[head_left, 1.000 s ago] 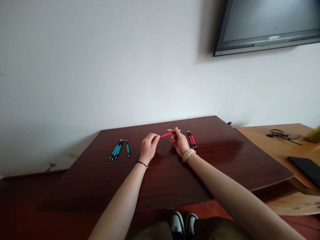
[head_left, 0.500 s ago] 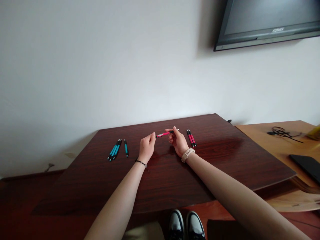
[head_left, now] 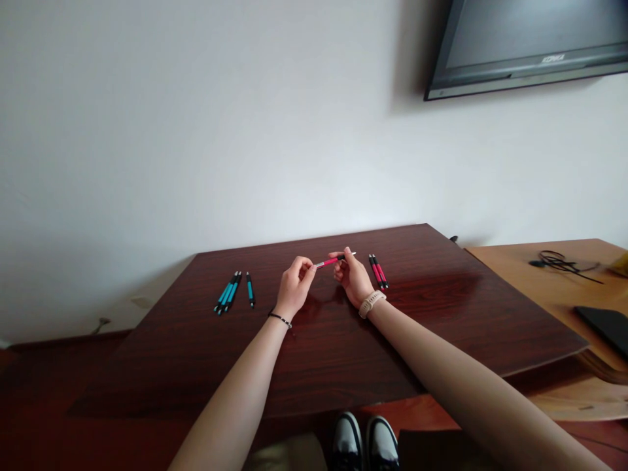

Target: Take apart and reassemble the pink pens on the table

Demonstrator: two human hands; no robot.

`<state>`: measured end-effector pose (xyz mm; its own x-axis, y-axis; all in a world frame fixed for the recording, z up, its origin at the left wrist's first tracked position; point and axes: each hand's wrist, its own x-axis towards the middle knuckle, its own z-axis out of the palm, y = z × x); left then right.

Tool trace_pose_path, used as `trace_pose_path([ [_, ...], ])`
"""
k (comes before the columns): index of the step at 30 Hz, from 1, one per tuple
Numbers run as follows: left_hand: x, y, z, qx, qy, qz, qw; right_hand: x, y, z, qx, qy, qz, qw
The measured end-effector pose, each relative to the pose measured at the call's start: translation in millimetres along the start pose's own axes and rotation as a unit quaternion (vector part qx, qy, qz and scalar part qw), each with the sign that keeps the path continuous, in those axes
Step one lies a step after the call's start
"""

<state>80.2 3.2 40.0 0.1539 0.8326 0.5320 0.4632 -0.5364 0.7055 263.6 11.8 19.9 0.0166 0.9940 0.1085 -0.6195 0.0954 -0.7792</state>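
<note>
Forearms (head_left: 230, 386) stretched over the near edge of a dark wood tabletop (head_left: 333, 366), you held one pink pen (head_left: 330, 261) aloft between two hands. Your left hand (head_left: 294, 286) pinched its rear end between thumb and fingers; the grip of your right hand (head_left: 356, 282) was closed on the black front section, the silver tip jutting just past the thumb. To the left, apart from your left hand, a single blue pen (head_left: 250, 290) lay near a bundle of what looked like three more blue pens (head_left: 228, 292); just right of your right hand, two pink pens (head_left: 379, 271) lay side by side. The wood stretched wide from the pink pair to the right edge and narrower from the blue bundle to the left one, while the far edge ran along the white wall (head_left: 245, 131).
</note>
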Motion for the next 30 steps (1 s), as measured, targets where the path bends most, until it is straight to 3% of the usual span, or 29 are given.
trace_pose_path([
  [16, -0.6, -4.6, -2.5, 0.076, 0.013, -0.029, 0.997, -0.4, 1.0, 1.4, -0.005, -0.009, 0.002, 1.0],
  [21, -0.5, -6.9, -1.2, 0.041, 0.009, -0.044, 0.998, -0.5, 0.4, 0.9, 0.002, -0.007, 0.004, 1.0],
  [30, 2.1, -8.7, 2.9, -0.009, 0.038, 0.01, 0.999, 1.0, -0.7, -1.4, 0.038, 0.004, 0.008, 0.999],
])
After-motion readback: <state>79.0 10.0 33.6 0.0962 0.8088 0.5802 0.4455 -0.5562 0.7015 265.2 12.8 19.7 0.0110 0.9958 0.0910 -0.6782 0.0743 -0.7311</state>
